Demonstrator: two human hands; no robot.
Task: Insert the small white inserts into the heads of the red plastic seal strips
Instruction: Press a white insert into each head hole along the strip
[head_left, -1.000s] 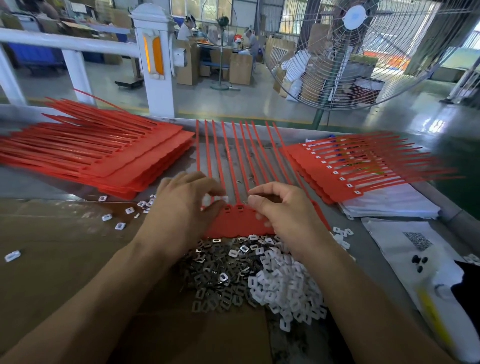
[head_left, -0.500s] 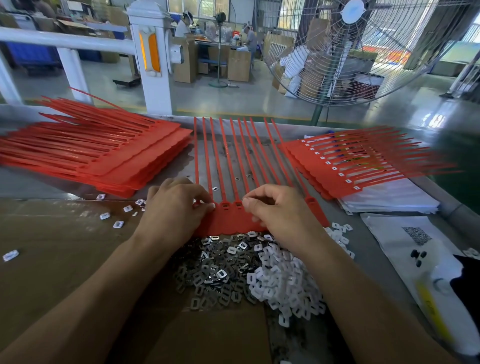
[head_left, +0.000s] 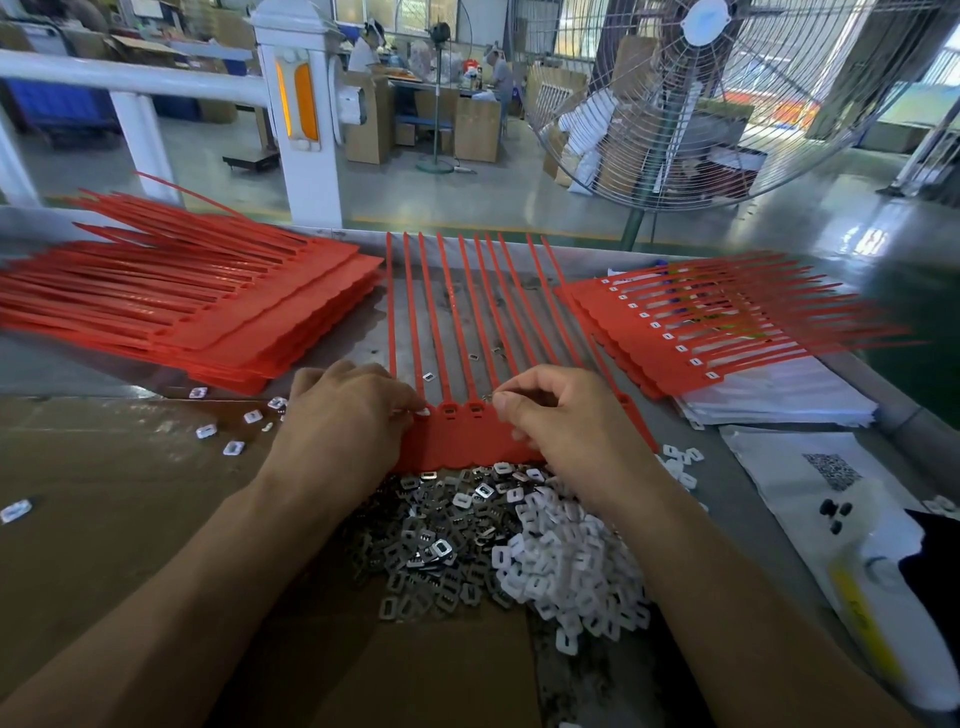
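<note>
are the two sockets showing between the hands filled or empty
Empty: both sockets on the red strip sheet show dark openings, with no white insert in them.

Both hands on red seal sheet (head_left: 467, 441) at centre frame. Left hand (head_left: 343, 415) pinches white insert (head_left: 423, 412) at a head; right hand (head_left: 561, 421) fingers curled on heads. Insert pile (head_left: 566, 566) below, red stacks upper left (head_left: 208, 306) and right (head_left: 701, 322).
</note>
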